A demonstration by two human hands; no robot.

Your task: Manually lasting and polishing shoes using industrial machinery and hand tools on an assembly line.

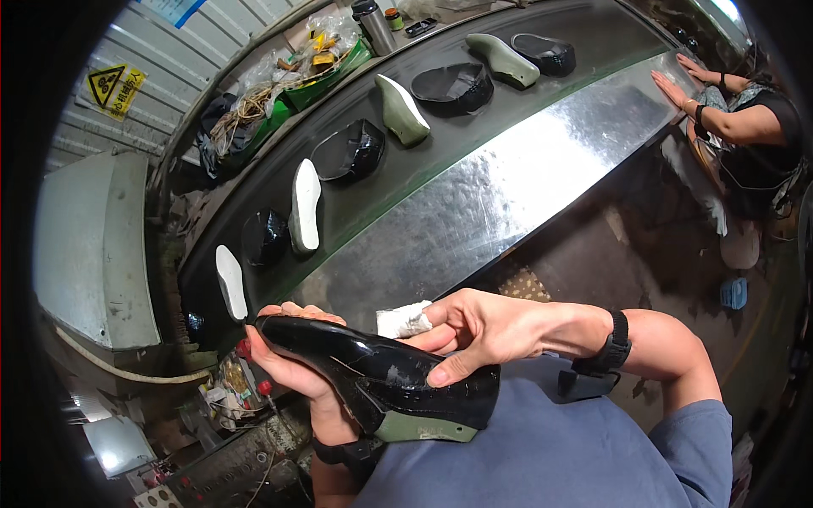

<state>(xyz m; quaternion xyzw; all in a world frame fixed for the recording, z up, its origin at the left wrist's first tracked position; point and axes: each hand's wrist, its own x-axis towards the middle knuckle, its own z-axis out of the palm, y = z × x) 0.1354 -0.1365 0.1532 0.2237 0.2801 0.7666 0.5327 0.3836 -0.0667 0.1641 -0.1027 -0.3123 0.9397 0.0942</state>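
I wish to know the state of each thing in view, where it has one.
Black upper, fitted over green last
Green last, partly exposed
Left hand, around the toe end
Right hand, thumb against upper's side
Other lasts, without uppers
Other uppers, without lasts
Flask, upright, capped

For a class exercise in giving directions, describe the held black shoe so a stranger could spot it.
Below the long dark belt, find the wearer's left hand and right hand. Between them is a glossy black shoe with a green last protruding. Unlike the black uppers on the belt, it has a last inside.
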